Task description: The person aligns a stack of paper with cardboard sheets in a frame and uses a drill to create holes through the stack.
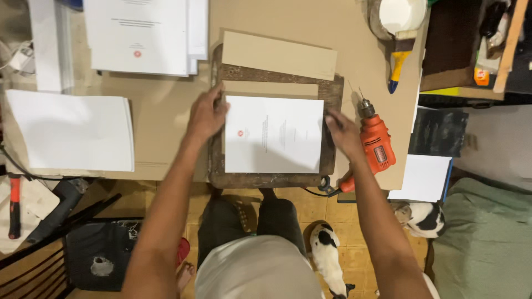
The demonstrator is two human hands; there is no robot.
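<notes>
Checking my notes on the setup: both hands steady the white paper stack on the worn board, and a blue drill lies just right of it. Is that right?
Not quite: the drill is orange, not blue, as the head view shows. The rest holds: left hand and right hand steady the white paper stack on the worn board.

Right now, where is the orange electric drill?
In the head view, the orange electric drill lies on the cardboard-topped table, just right of the right hand and the worn brown board.

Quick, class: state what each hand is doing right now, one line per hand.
Left hand: open, fingers pressing the left edge of the white paper stack.
Right hand: open, fingers at the stack's right edge, holding nothing.
</notes>
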